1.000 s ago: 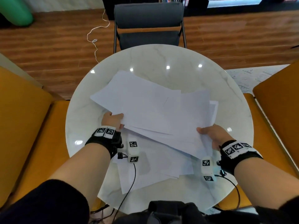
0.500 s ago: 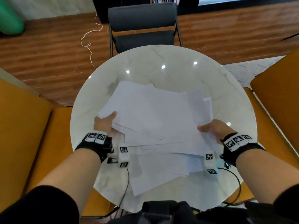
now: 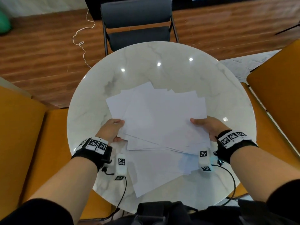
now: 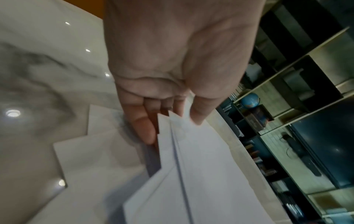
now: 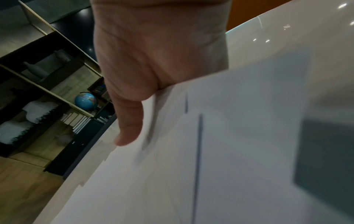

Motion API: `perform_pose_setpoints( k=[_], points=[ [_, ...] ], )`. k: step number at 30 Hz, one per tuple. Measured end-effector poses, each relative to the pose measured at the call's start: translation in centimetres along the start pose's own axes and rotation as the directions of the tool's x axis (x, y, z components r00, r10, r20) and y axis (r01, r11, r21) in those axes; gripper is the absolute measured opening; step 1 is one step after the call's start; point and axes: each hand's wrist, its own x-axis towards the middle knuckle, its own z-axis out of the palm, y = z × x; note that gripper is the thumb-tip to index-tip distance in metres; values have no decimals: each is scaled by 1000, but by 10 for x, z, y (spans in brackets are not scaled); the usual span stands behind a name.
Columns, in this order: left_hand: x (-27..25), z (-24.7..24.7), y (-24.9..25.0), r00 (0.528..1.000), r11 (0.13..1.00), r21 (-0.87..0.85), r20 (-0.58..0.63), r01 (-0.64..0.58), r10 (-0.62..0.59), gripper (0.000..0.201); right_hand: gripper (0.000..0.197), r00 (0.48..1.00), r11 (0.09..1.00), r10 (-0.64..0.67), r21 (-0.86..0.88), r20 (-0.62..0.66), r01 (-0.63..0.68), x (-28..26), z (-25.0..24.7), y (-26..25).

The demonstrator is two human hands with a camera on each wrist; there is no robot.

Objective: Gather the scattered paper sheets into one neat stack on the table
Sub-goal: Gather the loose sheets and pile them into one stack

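**Loose fan of paper held from both sides**

Over the round white marble table (image 3: 146,62), the left hand (image 3: 112,130) and the right hand (image 3: 206,125) pinch the fanned white paper sheets (image 3: 159,117) between them, long edges pointing away. More white sheets (image 3: 155,172) lie nearer the body.

Left wrist view: thumb above, fingers (image 4: 145,128) below the corner.

Right wrist view: thumb on top, fingers hidden.

A round white marble worktop (image 3: 162,62) is seen at the centre, with ceiling lights mirrored in its gloss. Beyond it a dark grey chair (image 3: 136,21) is set on a wooden floor (image 3: 40,46), where a white cord (image 3: 82,38) lies looped. Orange seats (image 3: 19,127) flank the worktop. Behind the chair, dark shelving (image 5: 47,75) is seen, holding a blue globe (image 5: 85,101) and books (image 5: 76,121).
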Motion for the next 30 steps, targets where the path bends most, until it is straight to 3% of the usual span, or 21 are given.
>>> perform_pose_setpoints(
  k=[5, 7, 8, 10, 12, 13, 15, 16, 18, 20, 21, 22, 24, 27, 30],
  points=[
    [19, 22, -15, 996, 996, -20, 43, -82, 83, 72, 26, 995, 995, 57, 74, 77, -63, -14, 36, 4],
    [10, 27, -8, 997, 980, -183, -11, -82, 82, 76, 28, 1000, 997, 30, 77, 10, -31, -15, 46, 10],
    [1, 28, -3, 999, 939, -339, -38, -48, 37, 72, 32, 999, 995, 28, 93, -26, -25, -14, 47, 14],
    [-14, 32, -1, 999, 775, -631, 48, 49, -24, 51, 37, 996, 987, 54, 157, -67, -42, -13, 46, 20],
    [-25, 39, -4, 993, 630, -772, 118, 82, 15, 44, 41, 991, 979, 114, 176, -71, -100, -14, 47, 23],
    [-29, 45, -6, 993, 629, -774, 114, 73, 25, 43, 45, 989, 978, 143, 160, -48, -134, -15, 48, 24],
    [-31, 56, -12, 999, 710, -704, 38, 9, 24, 32, 47, 986, 985, 163, 57, -37, -161, -20, 52, 24],
    [-30, 58, -11, 1000, 763, -647, -27, -19, 2, 22, 48, 988, 990, 135, -24, -77, -137, -22, 55, 22],
    [-21, 54, -13, 992, 851, -522, -124, -49, -20, 13, 72, 966, 959, -16, -277, -258, -58, -21, 52, 17],
    [-16, 44, -8, 989, 901, -422, -142, -102, 45, 15, 96, 875, 796, -272, -605, -402, -31, -24, 45, 3],
    [-15, 38, -4, 988, 923, -365, -131, -121, 78, 14, 102, 839, 696, -381, -718, -388, -16, -25, 42, -4],
    [-19, 34, 1, 988, 943, -301, -111, -140, 112, 13, 106, 831, 616, -447, -788, -331, 17, -23, 39, -9],
    [-21, 28, 9, 979, 959, -198, -57, -204, 196, 10, 112, 876, 553, -450, -824, -172, 123, -16, 36, -16],
    [-25, 28, 19, 959, 954, -122, 36, -274, 280, 14, 107, 930, 650, -367, -713, 9, 263, -7, 40, -18],
    [-22, 30, 20, 942, 938, -101, 24, -331, 335, 27, 61, 952, 774, -303, -575, 31, 265, -4, 39, -17]
  ],
)
